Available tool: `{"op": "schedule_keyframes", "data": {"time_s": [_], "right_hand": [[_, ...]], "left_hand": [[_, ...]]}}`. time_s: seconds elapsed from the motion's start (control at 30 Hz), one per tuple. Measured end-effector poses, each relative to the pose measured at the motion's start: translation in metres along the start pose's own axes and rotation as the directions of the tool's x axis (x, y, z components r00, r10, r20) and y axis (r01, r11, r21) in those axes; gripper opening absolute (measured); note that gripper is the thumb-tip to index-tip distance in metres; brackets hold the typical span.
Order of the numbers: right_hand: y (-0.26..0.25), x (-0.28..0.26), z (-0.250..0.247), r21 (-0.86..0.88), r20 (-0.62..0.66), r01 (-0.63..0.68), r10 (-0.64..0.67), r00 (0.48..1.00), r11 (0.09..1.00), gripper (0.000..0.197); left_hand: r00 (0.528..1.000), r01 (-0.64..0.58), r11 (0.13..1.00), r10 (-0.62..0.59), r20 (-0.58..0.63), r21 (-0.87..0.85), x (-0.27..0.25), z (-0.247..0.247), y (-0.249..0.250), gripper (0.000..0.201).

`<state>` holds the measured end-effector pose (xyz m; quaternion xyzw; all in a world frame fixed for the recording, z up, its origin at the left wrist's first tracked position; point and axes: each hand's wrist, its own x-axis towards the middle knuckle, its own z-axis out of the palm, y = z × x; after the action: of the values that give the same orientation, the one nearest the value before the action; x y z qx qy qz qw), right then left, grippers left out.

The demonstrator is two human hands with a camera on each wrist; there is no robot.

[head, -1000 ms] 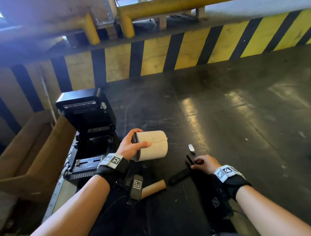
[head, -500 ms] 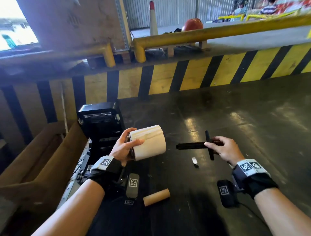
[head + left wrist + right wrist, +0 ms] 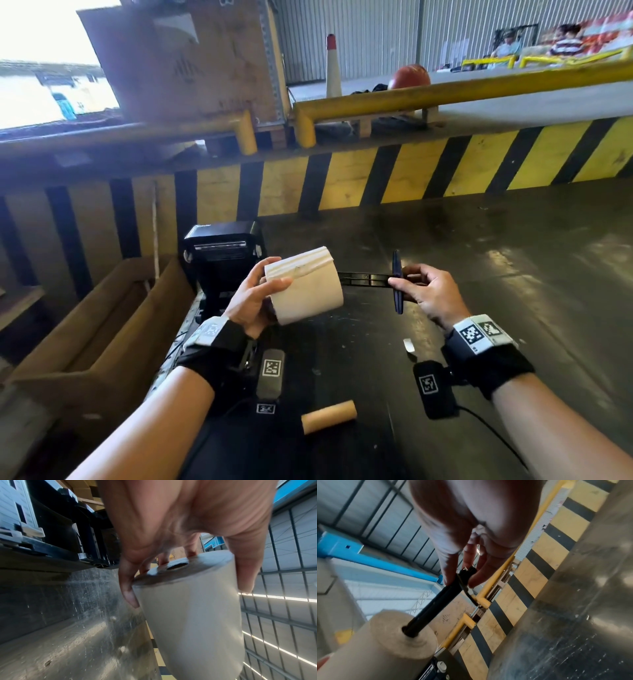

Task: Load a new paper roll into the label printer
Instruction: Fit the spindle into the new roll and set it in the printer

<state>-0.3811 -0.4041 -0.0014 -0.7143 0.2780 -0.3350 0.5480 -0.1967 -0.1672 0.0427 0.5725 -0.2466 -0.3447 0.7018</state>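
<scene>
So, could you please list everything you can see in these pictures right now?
Paper roll: one, off-white, held above the table, spindle tip in its core.
Spindle: one, black, with flange, between the hands.
Printer: one, black, lid open, table's left edge.
Empty core: one, brown, lying on the near table.
Scrap: one, white, on the table near the right wrist.
Table: one, dark, scuffed.
Barrier: yellow and black stripes, behind the table.
Cardboard box: one, brown, left of the printer.
Left hand: grips the roll.
Right hand: pinches the spindle.

Matt paper roll [image 3: 308, 289], glossy black plastic spindle [image 3: 366, 279], scuffed shiny metal table [image 3: 479, 274].
</scene>
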Motion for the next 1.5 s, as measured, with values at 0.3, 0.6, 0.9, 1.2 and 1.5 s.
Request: {"op": "schedule_keyframes", "data": {"time_s": [0.3,0.6,0.9,1.2,1.5], "right_hand": [[-0.027,-0.009,0.012,-0.074,0.168,0.109,-0.095,0.981,0.991,0.028],[-0.033,-0.028,0.037,0.161,0.302,0.009,-0.058,0.952,0.987,0.024],[-0.045,-0.041,0.062,0.187,0.403,-0.290,0.196,0.894,0.939,0.031],[-0.036,-0.039,0.088,0.096,0.568,-0.498,0.363,0.739,0.862,0.100],[-0.036,-0.048,0.106,0.176,0.558,-0.456,0.293,0.776,0.873,0.052]], "left_hand": [[0.995,0.031,1.000,-0.031,0.096,-0.003,0.001,0.011,-0.008,0.059],[0.990,0.016,1.000,-0.016,0.139,-0.004,0.002,0.021,-0.007,0.060],[0.993,0.051,0.999,-0.049,0.111,-0.013,-0.003,0.015,-0.020,0.059],[0.998,0.044,0.999,-0.044,0.036,-0.022,-0.020,-0.002,-0.025,0.044],[0.999,0.018,0.999,-0.020,0.040,0.047,-0.029,-0.012,-0.034,0.055]]}}
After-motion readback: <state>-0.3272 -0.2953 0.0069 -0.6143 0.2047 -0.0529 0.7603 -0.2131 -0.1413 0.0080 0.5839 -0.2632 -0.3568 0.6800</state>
